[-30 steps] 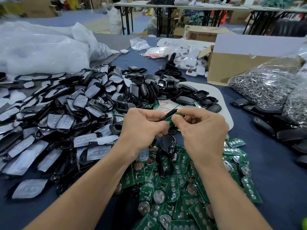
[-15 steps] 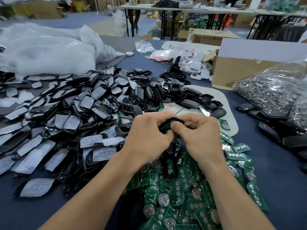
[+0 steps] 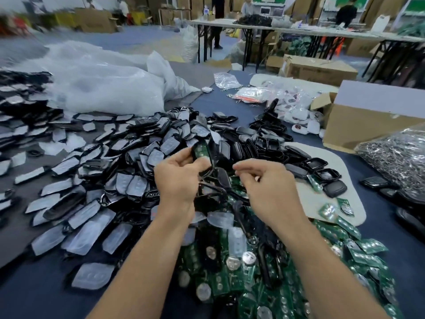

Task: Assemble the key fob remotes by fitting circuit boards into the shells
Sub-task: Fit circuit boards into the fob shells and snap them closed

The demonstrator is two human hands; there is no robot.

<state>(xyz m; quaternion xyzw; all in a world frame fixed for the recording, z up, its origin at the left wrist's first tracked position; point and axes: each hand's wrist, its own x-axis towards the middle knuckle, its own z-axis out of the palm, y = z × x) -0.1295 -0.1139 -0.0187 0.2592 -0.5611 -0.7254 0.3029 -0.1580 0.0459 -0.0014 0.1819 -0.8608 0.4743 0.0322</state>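
Left hand (image 3: 178, 178) hides half the shell (image 3: 202, 154), boxes (image 3: 92, 19) at 11 o'clock are pure blur, board pile (image 3: 287, 295) cropped at 5 o'clock.

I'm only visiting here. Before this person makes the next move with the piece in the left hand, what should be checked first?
1. The left hand grips the shell: ok.
2. A green circuit board lies inside that shell: ok.
3. That board is pressed fully home: cannot tell.
4. The right hand is free, with nothing visible in it: ok.
5. The loose boards lie piled close in front: ok.
6. More empty black shells lie on the table: ok.
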